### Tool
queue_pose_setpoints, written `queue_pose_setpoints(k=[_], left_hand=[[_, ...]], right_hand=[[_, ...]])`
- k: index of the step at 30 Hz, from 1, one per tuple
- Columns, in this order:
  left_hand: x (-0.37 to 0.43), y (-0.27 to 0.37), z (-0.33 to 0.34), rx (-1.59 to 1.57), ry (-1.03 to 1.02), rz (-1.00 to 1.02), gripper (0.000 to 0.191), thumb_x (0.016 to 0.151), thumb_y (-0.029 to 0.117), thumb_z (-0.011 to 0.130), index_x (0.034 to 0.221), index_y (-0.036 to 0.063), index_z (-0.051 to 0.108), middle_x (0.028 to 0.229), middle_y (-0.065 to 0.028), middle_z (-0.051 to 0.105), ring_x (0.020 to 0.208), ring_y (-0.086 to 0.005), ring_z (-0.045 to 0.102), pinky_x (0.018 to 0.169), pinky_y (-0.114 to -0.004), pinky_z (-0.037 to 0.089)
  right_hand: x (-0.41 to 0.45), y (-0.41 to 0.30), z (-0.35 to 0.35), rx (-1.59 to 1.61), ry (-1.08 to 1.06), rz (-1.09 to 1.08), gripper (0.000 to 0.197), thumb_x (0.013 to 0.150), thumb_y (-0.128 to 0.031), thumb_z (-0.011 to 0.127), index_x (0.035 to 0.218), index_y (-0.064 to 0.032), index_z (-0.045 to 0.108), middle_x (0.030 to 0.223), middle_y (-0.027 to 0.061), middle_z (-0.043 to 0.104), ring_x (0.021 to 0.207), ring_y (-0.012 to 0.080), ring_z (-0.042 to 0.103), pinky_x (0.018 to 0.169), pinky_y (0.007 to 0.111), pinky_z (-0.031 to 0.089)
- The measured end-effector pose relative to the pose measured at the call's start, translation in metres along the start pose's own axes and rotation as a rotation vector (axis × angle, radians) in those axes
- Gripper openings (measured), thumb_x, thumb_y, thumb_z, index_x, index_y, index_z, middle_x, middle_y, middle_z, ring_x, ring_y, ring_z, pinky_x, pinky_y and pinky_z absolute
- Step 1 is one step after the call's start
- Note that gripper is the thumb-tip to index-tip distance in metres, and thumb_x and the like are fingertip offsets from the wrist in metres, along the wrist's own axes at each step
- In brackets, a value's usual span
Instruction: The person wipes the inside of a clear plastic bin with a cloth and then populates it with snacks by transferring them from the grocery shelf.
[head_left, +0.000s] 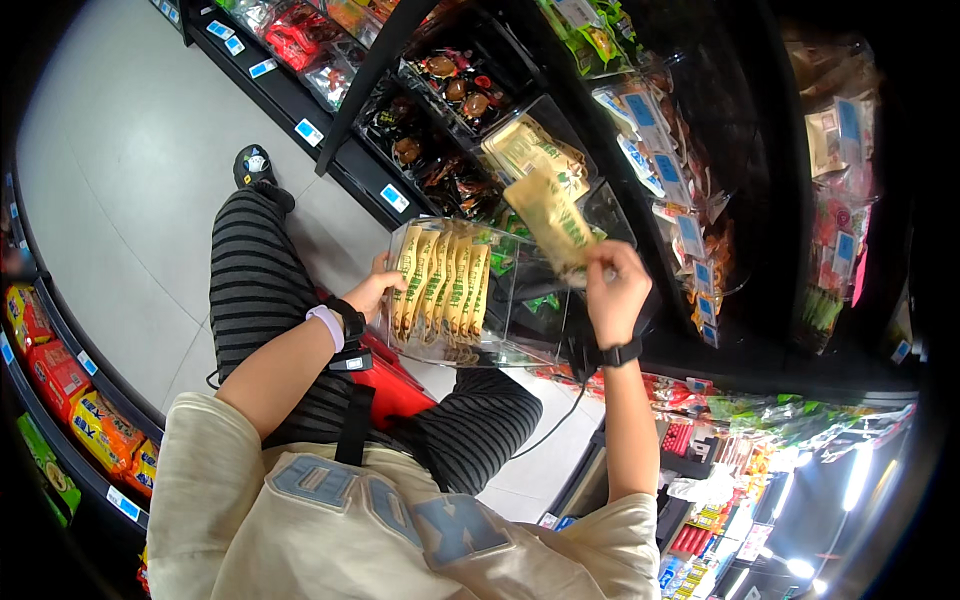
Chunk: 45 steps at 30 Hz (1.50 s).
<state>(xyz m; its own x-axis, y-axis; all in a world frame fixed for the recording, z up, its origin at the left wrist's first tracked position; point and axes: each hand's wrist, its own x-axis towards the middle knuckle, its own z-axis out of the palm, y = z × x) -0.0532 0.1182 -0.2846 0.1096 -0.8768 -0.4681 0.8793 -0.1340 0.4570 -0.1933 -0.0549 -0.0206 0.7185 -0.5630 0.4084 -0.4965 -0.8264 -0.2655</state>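
A clear plastic bin (525, 300) is held over my lap, with my left hand (379, 289) gripping its left end. Several beige snack packets (442, 281) with green writing stand in a row inside it. My right hand (619, 289) pinches one end of a single, slightly blurred beige packet (551, 214) beyond the bin's far right part. Just past that packet, more beige packets (536, 150) lie in a clear bin on the shelf.
Dark-wrapped snacks (457, 90) fill neighbouring shelf bins. A black upright post (367, 90) rises at the shelf's front. Hanging snack packs (660, 142) are at right. Behind my left side runs another shelf with red and yellow packs (105, 431). Something red (390, 382) is between my legs.
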Motion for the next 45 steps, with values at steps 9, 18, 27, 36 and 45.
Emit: queue_pose_setpoints(k=[9,18,27,36,45], left_hand=[[-0.001,0.0,0.0,0.003,0.064,-0.039,0.084,0.064,0.018,0.055,0.14,0.012,0.019,0.134,-0.011,0.036,0.124,-0.0268,0.034,0.099,-0.05,0.031],[0.011,-0.009,-0.016,0.023,0.022,-0.059,0.085,0.065,0.018,0.054,0.142,0.0127,0.018,0.134,-0.0104,0.037,0.125,-0.0279,0.034,0.1,-0.048,0.032],[0.012,-0.011,-0.016,-0.014,0.061,-0.046,0.08,0.065,0.016,0.052,0.139,0.0096,0.023,0.132,-0.0109,0.039,0.124,-0.0261,0.036,0.103,-0.045,0.031],[-0.002,0.002,0.001,0.037,0.077,-0.091,0.084,0.066,0.016,0.052,0.142,0.0111,0.017,0.134,-0.0107,0.036,0.124,-0.0266,0.035,0.101,-0.046,0.031],[0.001,-0.003,-0.003,0.023,0.07,-0.059,0.085,0.065,0.019,0.056,0.14,0.0134,0.016,0.131,-0.0126,0.035,0.123,-0.0276,0.034,0.099,-0.048,0.03]], right_hand=[[-0.062,0.018,-0.004,-0.068,-0.239,0.049,0.009,0.067,0.008,0.056,0.071,0.0015,0.062,0.077,0.0132,0.063,0.066,0.0303,0.062,0.062,0.034,0.05],[-0.071,0.027,0.065,-0.087,-0.238,0.105,0.011,0.069,0.005,0.054,0.071,0.0011,0.064,0.078,0.0165,0.062,0.068,0.0354,0.061,0.063,0.04,0.05],[-0.087,0.038,0.093,0.19,-0.77,0.372,0.018,0.069,0.001,0.062,0.087,0.0018,0.062,0.082,0.0176,0.065,0.075,0.0294,0.066,0.066,0.035,0.051],[-0.079,0.048,0.085,0.354,-0.809,0.541,0.033,0.072,-0.008,0.069,0.101,-0.0001,0.055,0.083,0.0134,0.066,0.075,0.025,0.066,0.067,0.033,0.051],[0.048,0.038,0.071,-0.076,-0.177,0.099,0.038,0.071,-0.01,0.069,0.104,0.0037,0.055,0.104,0.0243,0.059,0.096,0.0383,0.056,0.085,0.042,0.045]])
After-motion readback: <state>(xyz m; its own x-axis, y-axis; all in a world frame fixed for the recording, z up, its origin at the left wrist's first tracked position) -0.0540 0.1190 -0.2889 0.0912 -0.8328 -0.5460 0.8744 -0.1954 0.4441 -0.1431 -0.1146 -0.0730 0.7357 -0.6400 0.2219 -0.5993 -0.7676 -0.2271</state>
